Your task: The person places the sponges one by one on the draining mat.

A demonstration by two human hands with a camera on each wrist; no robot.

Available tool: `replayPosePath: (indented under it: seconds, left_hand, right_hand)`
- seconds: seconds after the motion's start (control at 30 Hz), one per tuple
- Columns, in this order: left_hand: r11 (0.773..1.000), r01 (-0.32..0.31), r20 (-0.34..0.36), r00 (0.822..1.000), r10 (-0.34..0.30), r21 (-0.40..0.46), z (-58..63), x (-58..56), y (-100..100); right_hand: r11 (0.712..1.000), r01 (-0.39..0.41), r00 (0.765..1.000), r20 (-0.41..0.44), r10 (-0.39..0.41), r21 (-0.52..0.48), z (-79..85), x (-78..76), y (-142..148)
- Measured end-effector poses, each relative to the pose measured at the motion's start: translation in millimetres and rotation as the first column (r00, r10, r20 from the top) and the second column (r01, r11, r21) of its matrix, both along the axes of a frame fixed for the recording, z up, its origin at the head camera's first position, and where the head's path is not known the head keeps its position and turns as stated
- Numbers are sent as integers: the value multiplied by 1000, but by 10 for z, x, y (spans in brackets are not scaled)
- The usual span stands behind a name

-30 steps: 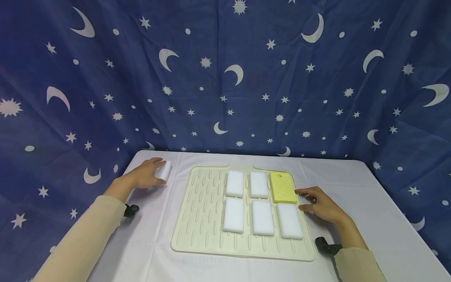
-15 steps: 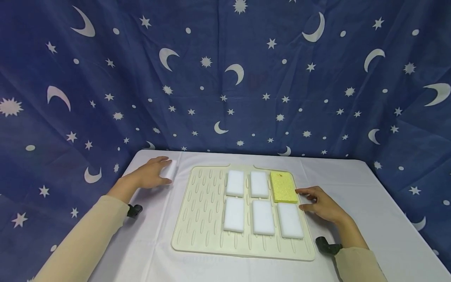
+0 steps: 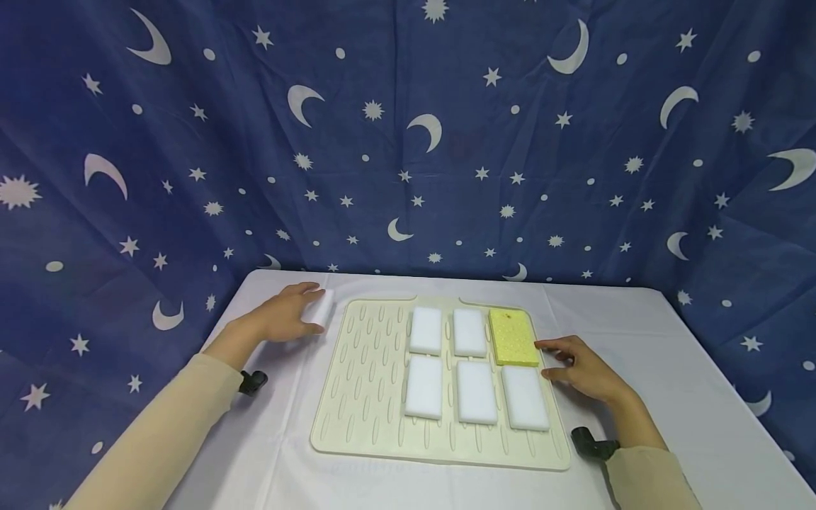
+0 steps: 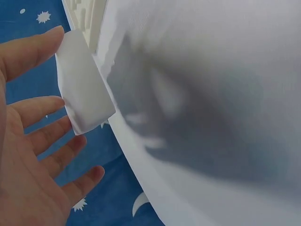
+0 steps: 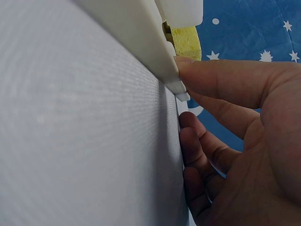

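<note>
My left hand (image 3: 283,316) pinches a white sponge block (image 3: 321,309) between thumb and fingertips, left of the cream ridged mat (image 3: 363,439). In the left wrist view this white block (image 4: 84,84) hangs from the thumb and forefinger side, while the other fingers spread loosely. My right hand (image 3: 583,370) rests on the table at the mat's right side. Its thumb and forefinger tips touch the mat's edge (image 5: 164,61) in the right wrist view, with the other fingers loosely bent. Close to these fingertips lies a yellow sponge (image 3: 513,338) with a white sponge (image 3: 525,398) nearer me.
Several more white sponges lie in two rows on the mat, among them a near-left one (image 3: 423,387) and a far-left one (image 3: 425,331). The mat's left half shows bare ridges. A blue moon-and-star curtain (image 3: 408,177) hangs behind the white-clothed table (image 3: 637,312).
My left hand has carried the white sponge block a short way right, closer to the mat's left edge. The right hand and the sponges on the mat stay put.
</note>
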State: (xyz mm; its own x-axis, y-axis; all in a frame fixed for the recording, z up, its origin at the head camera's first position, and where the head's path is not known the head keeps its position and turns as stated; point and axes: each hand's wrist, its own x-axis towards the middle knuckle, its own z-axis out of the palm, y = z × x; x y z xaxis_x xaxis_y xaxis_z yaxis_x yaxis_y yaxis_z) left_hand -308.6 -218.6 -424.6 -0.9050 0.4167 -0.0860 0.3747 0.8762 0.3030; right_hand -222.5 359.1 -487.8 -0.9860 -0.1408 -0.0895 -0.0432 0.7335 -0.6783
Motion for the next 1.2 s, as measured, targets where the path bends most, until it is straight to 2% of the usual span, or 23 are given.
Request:
replayPosePath:
  seconds: [0.43,0.73,1.2]
  left_hand:
    - [1000,20,-44,999,-21,-21,15,54,214]
    - [999,30,-37,999,-31,-27,49,106,362]
    - [997,57,-55,997,-60,-49,31,137,579]
  right_hand:
    - [1000,1,1000,2,-1,-7,28,22,-20]
    - [1000,1,1000,4,-1,-7,28,27,-23]
    - [1000,13,1000,18,-13,-4,33,28,-36]
